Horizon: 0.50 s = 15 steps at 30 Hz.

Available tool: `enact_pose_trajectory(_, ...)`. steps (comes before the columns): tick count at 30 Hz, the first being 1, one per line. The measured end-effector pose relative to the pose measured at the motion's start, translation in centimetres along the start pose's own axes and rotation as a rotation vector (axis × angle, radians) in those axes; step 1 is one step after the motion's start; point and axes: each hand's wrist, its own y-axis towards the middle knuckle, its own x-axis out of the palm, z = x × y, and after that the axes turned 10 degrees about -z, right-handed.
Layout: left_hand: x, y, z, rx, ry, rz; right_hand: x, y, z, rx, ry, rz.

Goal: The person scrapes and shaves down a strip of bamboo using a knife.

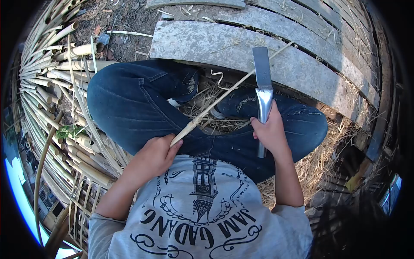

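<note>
My left hand (158,152) is closed round the near end of a long, pale bamboo strip (211,105). The strip slants away to the upper right, and its far part passes over the wooden planks. In my right hand (271,129) is a knife (262,73) with a broad, square-ended blade and a shiny metal tube handle. Its blade points away from me, and the strip appears to pass behind it; whether they touch I cannot tell. The fingers of my right hand wrap the handle, whose lower end sticks out below.
Weathered planks (194,41) form a platform in front of my crossed legs (129,103). Many cut bamboo poles (86,49) lie piled at the left. Straw-like shavings (297,172) cover the ground at the right and between my legs. A curled shaving (221,80) lies near the plank edge.
</note>
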Motion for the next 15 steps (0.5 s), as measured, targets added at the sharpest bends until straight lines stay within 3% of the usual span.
enact_pose_trajectory(3,-0.2,0.0,-0.2,0.001,0.032,0.007,1.3,-1.7,1.3,-0.392,-0.304,-0.215)
enact_pose_trajectory(5,0.1,0.2,-0.5,0.051,0.054,0.055,0.6,-2.0,0.0,-0.140,-0.093,-0.361)
enact_pose_trajectory(7,-0.2,0.3,0.0,0.040,0.034,0.026,-0.8,-0.8,0.0,-0.205,-0.281,-0.235)
enact_pose_trajectory(8,-0.2,0.2,0.0,0.018,0.019,0.004,1.0,-0.2,1.4,-0.265,-0.164,-0.109)
enact_pose_trajectory(10,0.4,0.0,-0.7,0.035,0.041,0.028,3.2,-1.9,1.8,-0.272,-0.048,-0.213)
enact_pose_trajectory(11,0.3,0.1,-0.8,0.068,0.075,0.058,3.6,-2.0,2.0,-0.427,-0.127,-0.217)
enact_pose_trajectory(15,0.1,0.2,0.1,0.044,0.047,0.043,1.1,-1.3,0.8,-0.079,0.104,-0.517)
